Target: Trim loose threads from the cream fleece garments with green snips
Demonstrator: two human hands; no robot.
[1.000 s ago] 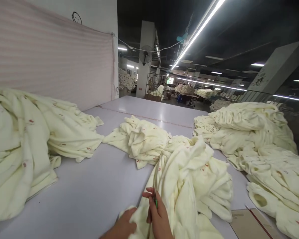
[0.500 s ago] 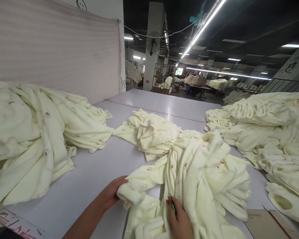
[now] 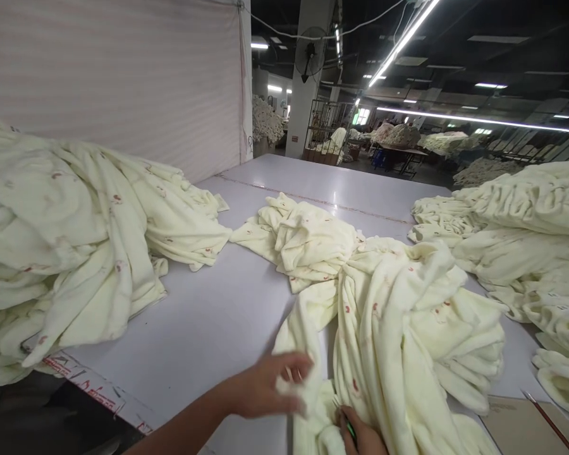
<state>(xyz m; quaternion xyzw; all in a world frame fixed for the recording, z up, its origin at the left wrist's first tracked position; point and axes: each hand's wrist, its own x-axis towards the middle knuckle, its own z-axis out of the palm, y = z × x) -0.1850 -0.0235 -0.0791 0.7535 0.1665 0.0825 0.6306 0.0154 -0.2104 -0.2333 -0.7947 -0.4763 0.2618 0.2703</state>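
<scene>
A pale yellow fleece garment with small red prints lies bunched on the table in front of me. My left hand is beside its long narrow sleeve-like part, thumb and fingers apart, slightly blurred. Low in the view, my right hand is closed around thread snips with a green and dark handle. Their metal tips point up and away from me, against the cloth. The lower part of my right hand is cut off by the frame edge.
More pale yellow garments form a heap on the left and a stack on the right. A brown cardboard sheet and a dark red pen-like stick lie at the lower right. The white table has a taped front-left edge.
My left hand has let go of the sleeve-like part and moved right, its fingers opening. That part now hangs straighter toward me. The view has shifted left and down.
</scene>
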